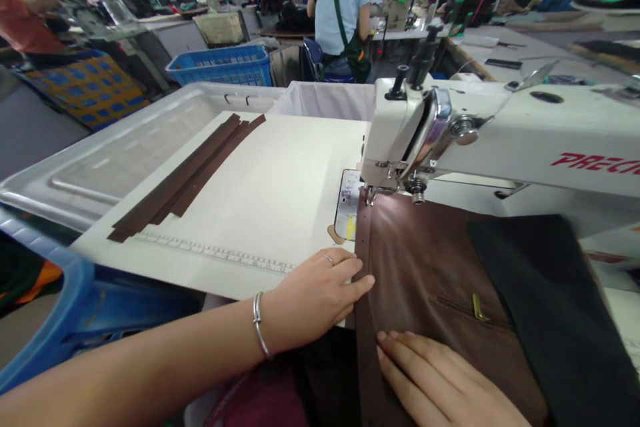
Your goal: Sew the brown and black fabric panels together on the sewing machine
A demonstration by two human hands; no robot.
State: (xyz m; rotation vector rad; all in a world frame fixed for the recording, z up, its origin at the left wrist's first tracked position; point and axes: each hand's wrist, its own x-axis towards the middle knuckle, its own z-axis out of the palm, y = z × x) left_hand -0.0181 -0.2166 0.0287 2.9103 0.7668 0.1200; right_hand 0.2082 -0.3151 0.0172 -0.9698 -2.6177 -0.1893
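Note:
A brown leather panel [415, 267] lies under the needle and presser foot [369, 195] of a white sewing machine [500, 127]. A narrow brown strip [364, 240] runs along the panel's left edge. My left hand [315, 290], with a ring and a bracelet, has its fingers closed on that edge, just in front of the needle plate [349, 207]. Flat on the panel, nearer to me, rests my right hand [440, 373] with fingers stretched out. A zipper with a brass pull [479, 308] crosses the panel, and a black piece [545, 280] covers its right side.
Several brown strips [190, 173] lie on the white table [285, 167] at the left, behind a printed ruler scale [215, 252]. Blue baskets [220, 65] and a white tray [125, 140] surround the table. A person [343, 7] sits with their back turned at another machine.

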